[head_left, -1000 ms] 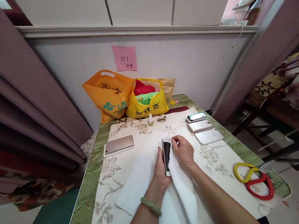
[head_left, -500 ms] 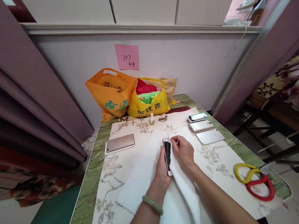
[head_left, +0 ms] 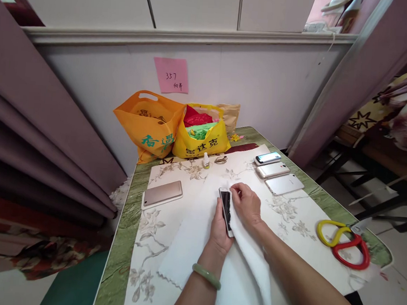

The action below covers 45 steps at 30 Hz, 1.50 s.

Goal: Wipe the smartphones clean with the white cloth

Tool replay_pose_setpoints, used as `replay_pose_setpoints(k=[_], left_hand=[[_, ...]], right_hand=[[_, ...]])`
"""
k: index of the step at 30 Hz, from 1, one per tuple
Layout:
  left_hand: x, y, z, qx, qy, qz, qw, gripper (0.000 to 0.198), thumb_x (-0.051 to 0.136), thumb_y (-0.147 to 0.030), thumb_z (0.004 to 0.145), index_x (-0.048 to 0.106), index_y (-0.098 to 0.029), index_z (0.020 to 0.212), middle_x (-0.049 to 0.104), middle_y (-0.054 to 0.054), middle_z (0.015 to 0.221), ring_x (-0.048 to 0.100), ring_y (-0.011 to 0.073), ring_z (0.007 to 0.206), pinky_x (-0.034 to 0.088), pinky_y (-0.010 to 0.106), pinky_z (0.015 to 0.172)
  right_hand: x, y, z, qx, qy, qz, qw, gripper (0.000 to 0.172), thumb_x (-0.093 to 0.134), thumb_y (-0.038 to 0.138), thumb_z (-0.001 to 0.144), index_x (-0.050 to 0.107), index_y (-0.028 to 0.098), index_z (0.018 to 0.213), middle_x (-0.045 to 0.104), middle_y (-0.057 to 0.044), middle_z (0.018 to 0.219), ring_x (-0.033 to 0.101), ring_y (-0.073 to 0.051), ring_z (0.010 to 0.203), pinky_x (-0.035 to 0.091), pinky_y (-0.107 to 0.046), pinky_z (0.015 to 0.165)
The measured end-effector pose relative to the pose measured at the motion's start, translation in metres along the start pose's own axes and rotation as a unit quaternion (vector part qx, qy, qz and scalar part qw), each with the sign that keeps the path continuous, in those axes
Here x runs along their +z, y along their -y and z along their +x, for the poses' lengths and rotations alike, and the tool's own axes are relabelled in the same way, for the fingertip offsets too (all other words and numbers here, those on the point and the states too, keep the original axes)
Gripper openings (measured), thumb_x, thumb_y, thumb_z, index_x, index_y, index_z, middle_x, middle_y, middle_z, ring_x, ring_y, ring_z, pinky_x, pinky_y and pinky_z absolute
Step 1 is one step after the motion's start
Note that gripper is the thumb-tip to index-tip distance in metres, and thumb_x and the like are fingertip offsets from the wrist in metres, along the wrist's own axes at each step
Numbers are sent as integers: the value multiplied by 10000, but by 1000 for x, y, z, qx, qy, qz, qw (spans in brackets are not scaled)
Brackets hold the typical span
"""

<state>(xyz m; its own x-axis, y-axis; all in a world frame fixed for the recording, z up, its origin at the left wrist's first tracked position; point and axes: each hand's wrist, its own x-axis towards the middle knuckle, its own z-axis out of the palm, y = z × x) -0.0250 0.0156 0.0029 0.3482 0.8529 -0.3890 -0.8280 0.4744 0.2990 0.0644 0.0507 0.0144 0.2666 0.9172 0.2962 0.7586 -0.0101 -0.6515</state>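
Note:
My left hand [head_left: 219, 230] grips a white phone with a dark screen [head_left: 226, 209] along its left edge, holding it over a white cloth [head_left: 190, 235] spread on the table. A green bangle sits on that wrist. My right hand [head_left: 247, 204] presses a fold of the same cloth against the right side of the phone's screen, fingers closed on the fabric.
A gold phone [head_left: 162, 193] lies at the left of the floral mat. Three more phones [head_left: 278, 170] lie in a row at the right. Yellow and red scissors [head_left: 343, 241] lie near the right edge. Orange and yellow bags [head_left: 177, 132] and a small bottle [head_left: 206, 160] stand at the back.
My right hand with the cloth has slid slightly up along the phone's screen. The left hand keeps the phone in the same place.

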Motion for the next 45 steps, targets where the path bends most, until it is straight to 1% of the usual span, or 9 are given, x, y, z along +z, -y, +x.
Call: replay_pose_setpoints(k=[3,5,14,20,23,31,37,39,45], left_hand=[[0,1,3,-6,20,-4,1000,470,580,-490,860,665,-138,1159,708,115,1127,656,247,1065,494,357,970],[0,1,4,-6,29,-6,1000,478,584,-492,856,656,-147,1179,711,110,1120,659,249,1057,493,365,971],[0,-4,-3,-31,-16,-5,999,485,605,-470,843,645,-127,1185,724,99,1070,660,249,1040,498,353,950],[4,-2,-1,11,15,-3,1000,402,615,-434,837,680,-155,1118,728,82,1067,675,225,1004,502,319,926],[5,-2,0,5,16,7,1000,395,623,-422,830,684,-154,1113,735,87,1032,682,227,986,505,321,917],[1,-5,-2,-4,-10,-1,1000,379,644,-400,804,692,-133,1069,742,76,976,680,236,971,509,328,898],[4,-4,-1,40,-8,3,999,305,659,-330,799,699,-143,1036,740,67,997,678,219,982,500,299,898],[4,-4,-1,46,-12,5,999,297,664,-316,791,699,-147,1033,739,63,1001,677,217,982,498,298,901],[2,-7,-3,32,-9,18,999,353,661,-363,785,693,-143,1059,740,69,958,675,237,984,499,332,911]], right_hand=[[-3,-15,3,62,0,-31,998,168,497,304,875,643,242,819,678,0,809,568,-163,678,323,-268,595],[-5,-15,3,64,4,-26,998,167,490,295,864,641,241,815,677,0,813,570,-161,681,324,-268,596],[-7,26,-5,-79,26,45,995,148,485,269,873,620,230,826,663,-5,811,576,-156,737,379,-261,691],[-8,-2,5,31,13,-11,999,134,503,279,860,612,233,796,659,8,802,557,-148,677,319,-256,599],[-12,-4,7,45,13,-10,999,127,510,275,850,609,235,780,655,12,791,551,-143,661,318,-253,590],[-13,27,-2,-76,9,54,996,112,525,278,854,619,236,810,653,12,776,567,-143,704,383,-253,694],[-17,0,4,60,9,9,998,136,525,302,841,606,238,753,655,18,744,542,-139,603,327,-251,571],[-18,0,4,70,5,4,998,132,523,291,834,604,237,746,653,17,734,539,-141,595,319,-252,562],[-15,22,-2,-59,3,59,997,103,525,252,846,602,233,780,652,13,766,564,-143,671,379,-253,650]])
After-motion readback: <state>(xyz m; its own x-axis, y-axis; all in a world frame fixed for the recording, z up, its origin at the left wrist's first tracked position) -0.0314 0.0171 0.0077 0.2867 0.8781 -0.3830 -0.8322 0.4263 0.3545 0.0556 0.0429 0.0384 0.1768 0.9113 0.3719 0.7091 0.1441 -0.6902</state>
